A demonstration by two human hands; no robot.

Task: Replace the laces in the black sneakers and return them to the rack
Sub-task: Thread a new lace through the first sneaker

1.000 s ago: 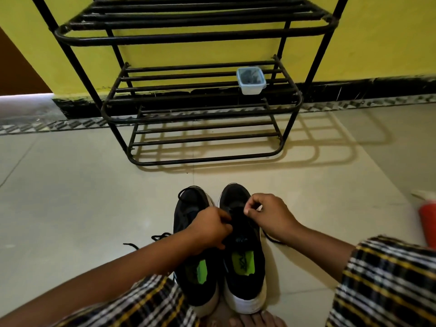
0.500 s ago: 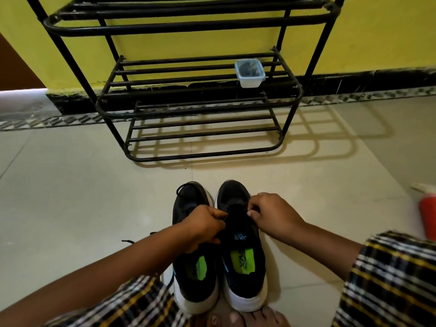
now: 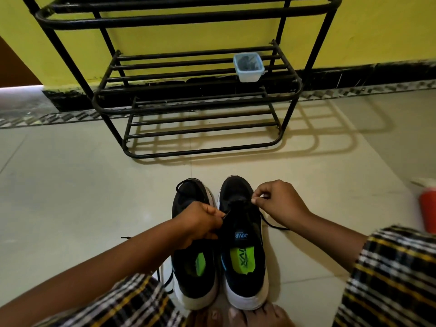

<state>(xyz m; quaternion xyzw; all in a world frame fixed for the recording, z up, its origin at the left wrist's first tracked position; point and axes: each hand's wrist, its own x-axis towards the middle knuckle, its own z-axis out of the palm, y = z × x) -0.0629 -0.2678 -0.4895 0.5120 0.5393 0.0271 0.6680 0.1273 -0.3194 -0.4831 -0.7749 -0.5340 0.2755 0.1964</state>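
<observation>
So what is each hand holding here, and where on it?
Both pinch the black lace of the right sneaker: the left hand near the eyelets on its side, the right hand on the opposite strand.

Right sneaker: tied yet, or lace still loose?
Loose. The right sneaker shows no bow; each hand pinches a lace end, left hand, right hand.

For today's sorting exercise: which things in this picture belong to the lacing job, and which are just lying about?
Belong to the job:
right sneaker
left sneaker
black lace
left hand
right hand
shoe rack

Just lying about:
plastic tub on the rack
red container on the floor
</observation>
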